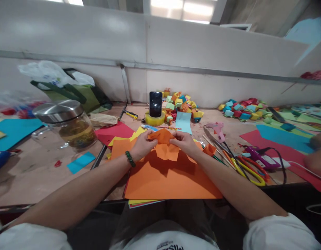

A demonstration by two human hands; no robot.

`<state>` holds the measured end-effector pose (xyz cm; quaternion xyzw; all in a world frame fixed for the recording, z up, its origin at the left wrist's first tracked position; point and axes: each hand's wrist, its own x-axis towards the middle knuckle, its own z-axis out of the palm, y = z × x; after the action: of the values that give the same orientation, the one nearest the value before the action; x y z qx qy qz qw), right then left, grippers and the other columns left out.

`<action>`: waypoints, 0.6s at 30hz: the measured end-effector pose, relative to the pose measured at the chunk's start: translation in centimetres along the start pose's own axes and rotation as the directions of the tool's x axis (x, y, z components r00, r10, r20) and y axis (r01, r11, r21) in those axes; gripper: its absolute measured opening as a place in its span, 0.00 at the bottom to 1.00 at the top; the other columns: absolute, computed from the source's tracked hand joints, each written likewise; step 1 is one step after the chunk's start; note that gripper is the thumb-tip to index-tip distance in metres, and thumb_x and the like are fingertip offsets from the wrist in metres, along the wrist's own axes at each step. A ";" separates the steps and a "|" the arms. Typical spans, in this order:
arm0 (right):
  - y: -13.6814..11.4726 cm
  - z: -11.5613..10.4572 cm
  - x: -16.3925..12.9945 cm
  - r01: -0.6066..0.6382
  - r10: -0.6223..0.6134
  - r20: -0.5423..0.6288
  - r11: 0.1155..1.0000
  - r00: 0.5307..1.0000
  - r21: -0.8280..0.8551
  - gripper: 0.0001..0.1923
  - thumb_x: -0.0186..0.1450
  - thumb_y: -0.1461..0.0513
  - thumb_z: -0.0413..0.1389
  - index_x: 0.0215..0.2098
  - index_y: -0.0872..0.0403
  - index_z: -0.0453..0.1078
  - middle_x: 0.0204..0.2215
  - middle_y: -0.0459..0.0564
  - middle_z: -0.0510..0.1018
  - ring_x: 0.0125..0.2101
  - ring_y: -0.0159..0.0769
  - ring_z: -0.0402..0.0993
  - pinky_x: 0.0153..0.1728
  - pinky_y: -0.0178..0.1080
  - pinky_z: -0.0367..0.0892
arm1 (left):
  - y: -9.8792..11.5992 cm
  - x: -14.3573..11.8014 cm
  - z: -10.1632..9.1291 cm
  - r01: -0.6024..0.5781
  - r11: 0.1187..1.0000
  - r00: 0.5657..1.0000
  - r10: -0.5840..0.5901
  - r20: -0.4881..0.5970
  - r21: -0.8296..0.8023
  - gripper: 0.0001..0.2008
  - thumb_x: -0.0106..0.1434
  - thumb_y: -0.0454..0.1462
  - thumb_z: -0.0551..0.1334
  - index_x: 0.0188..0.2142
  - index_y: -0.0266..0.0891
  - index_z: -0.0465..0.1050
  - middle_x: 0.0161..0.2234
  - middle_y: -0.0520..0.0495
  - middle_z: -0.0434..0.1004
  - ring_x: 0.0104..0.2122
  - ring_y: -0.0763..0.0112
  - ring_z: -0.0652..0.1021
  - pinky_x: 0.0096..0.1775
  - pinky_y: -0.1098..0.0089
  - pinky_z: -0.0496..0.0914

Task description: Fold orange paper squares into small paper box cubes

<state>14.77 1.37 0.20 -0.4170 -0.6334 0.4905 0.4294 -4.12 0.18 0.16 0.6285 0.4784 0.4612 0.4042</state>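
Note:
Between my two hands is a creased piece of orange paper (164, 147), its upper edge folded over. My left hand (144, 143), with a green bead bracelet (130, 159) at the wrist, pinches its left side. On the other side my right hand (185, 141) grips the paper between thumb and fingers. Beneath them lies a stack of coloured sheets with a large orange sheet (171, 182) on top. A small folded orange paper piece (209, 150) rests by my right wrist.
A glass teapot (74, 128) stands at left. A phone (155, 104) leans upright in a yellow tape roll (155, 119), before a pile of folded paper pieces (178, 102). At right are a pink glue gun (218, 130), yellow-handled scissors (250, 173) and a co-worker's blurred hand (317, 159).

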 end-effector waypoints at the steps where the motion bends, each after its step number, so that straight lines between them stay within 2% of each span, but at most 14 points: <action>1: 0.0 0.0 0.0 -0.005 0.006 0.019 1.000 1.000 -0.008 0.10 0.49 0.56 0.60 0.25 0.54 0.69 0.23 0.44 0.74 0.25 0.32 0.69 0.25 0.34 0.65 | 0.0 0.0 0.0 -0.004 1.000 1.000 0.004 0.011 0.012 0.08 0.45 0.34 0.56 0.28 0.36 0.69 0.20 0.57 0.65 0.20 0.78 0.65 0.23 0.76 0.61; 4: 0.2 -0.2 0.1 -0.058 0.061 0.072 0.997 0.996 -0.050 0.12 0.47 0.55 0.62 0.25 0.55 0.70 0.23 0.44 0.74 0.25 0.32 0.69 0.25 0.34 0.64 | 0.1 -0.2 0.1 -0.061 0.993 0.998 0.058 0.034 0.099 0.09 0.45 0.33 0.55 0.26 0.35 0.73 0.22 0.54 0.70 0.24 0.74 0.69 0.27 0.75 0.64; 7: 0.6 -0.6 0.3 -0.071 0.085 0.085 0.985 0.993 -0.156 0.13 0.47 0.54 0.62 0.24 0.56 0.70 0.20 0.43 0.70 0.22 0.29 0.64 0.23 0.32 0.59 | 0.0 -0.2 0.1 -0.106 0.977 0.994 0.097 0.057 0.187 0.13 0.44 0.32 0.56 0.28 0.36 0.77 0.26 0.51 0.74 0.28 0.71 0.72 0.31 0.74 0.67; 12: 1.0 -0.6 0.4 0.119 -0.104 0.064 0.940 0.993 -0.319 0.13 0.53 0.54 0.57 0.20 0.55 0.67 0.18 0.42 0.65 0.21 0.27 0.57 0.21 0.32 0.52 | -0.4 -0.1 0.2 -0.083 0.969 0.996 0.075 0.040 0.234 0.08 0.47 0.33 0.58 0.25 0.35 0.75 0.23 0.52 0.72 0.26 0.72 0.72 0.29 0.74 0.67; 18: 1.5 -0.2 0.4 0.169 -0.173 0.018 0.931 0.985 -0.323 0.08 0.55 0.58 0.54 0.25 0.55 0.69 0.22 0.44 0.71 0.24 0.30 0.63 0.25 0.33 0.59 | -0.7 0.0 0.2 -0.046 0.978 0.999 0.040 0.034 0.201 0.05 0.47 0.33 0.59 0.24 0.35 0.73 0.22 0.53 0.72 0.24 0.72 0.72 0.26 0.75 0.66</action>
<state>14.98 2.05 -1.23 -0.4278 -0.7365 0.3386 0.3998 -4.05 0.31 -0.60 0.6832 0.5032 0.4094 0.3354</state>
